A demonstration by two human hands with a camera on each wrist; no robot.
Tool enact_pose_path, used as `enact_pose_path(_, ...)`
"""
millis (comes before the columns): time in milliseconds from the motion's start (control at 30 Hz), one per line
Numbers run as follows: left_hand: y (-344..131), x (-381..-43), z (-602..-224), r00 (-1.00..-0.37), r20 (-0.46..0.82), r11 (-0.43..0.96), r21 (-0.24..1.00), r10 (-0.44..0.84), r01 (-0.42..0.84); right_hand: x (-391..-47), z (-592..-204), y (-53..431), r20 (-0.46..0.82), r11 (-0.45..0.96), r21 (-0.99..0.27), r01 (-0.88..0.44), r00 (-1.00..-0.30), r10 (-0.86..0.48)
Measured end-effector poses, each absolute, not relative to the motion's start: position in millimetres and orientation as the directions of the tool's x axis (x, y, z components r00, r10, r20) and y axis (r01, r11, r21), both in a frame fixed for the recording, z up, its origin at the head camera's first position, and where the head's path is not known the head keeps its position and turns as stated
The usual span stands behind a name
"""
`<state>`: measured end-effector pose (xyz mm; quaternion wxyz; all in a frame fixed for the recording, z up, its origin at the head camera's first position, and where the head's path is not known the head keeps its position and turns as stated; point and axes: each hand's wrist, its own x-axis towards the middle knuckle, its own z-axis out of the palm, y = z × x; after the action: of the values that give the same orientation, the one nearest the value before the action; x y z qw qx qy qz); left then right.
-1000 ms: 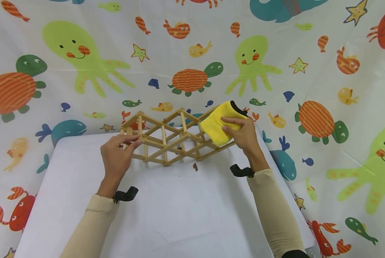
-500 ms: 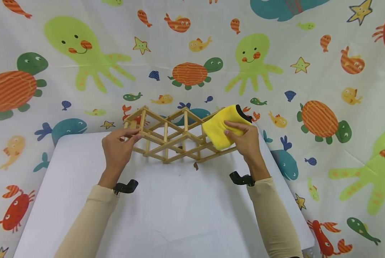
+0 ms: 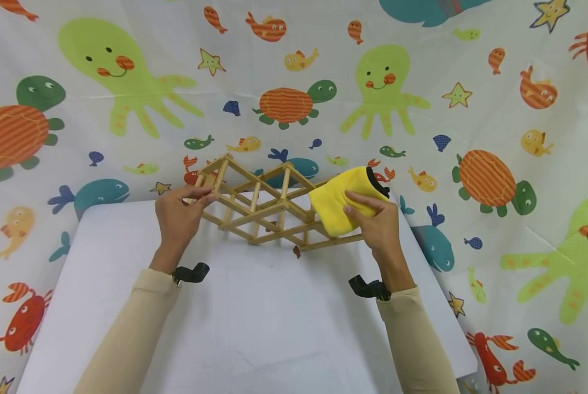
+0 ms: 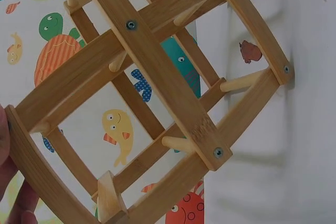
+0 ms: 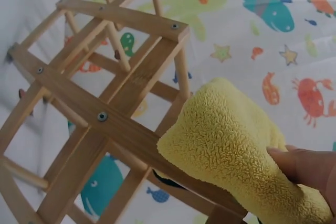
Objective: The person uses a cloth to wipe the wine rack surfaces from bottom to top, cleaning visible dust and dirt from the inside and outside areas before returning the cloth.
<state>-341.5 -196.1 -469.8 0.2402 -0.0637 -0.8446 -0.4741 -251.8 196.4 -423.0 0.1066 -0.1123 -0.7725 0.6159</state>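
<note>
A wooden lattice rack (image 3: 269,207), made of crossed slats and round dowels joined by metal rivets, stretches across the back of the table. At its left end, my left hand (image 3: 180,219) pinches a slat between thumb and fingers; in the left wrist view only the fingertips (image 4: 23,205) show at the edge. My right hand (image 3: 379,221) grips a folded yellow cloth (image 3: 340,200) with a dark edge, held over the rack's right end. Close up in the right wrist view, the fluffy cloth (image 5: 226,140) lies against a slat, and the thumb (image 5: 302,163) presses it.
A white-covered table (image 3: 274,323) lies under the rack. Behind it hangs a curtain (image 3: 225,71) printed with sea animals. Small brown flakes (image 3: 296,251) lie on the table by the rack's lower edge.
My left hand and the rack's left end have risen slightly. My right hand has shifted a little down and to the right with the cloth. The head view has tilted a bit.
</note>
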Motion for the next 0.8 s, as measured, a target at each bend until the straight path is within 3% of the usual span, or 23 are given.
enact_pose_path(400,-195,-361,-467,-0.893,0.439,0.569,0.761,-0.099,0.311,-221,-416,184,0.008,0.23,-0.971,0.064,-0.954,0.3)
enact_pose_path(800,-193,-382,-461,-0.905,0.419,0.591,0.75,-0.076,0.297,-184,-416,163,0.015,0.261,-0.965,0.041,-0.978,0.207)
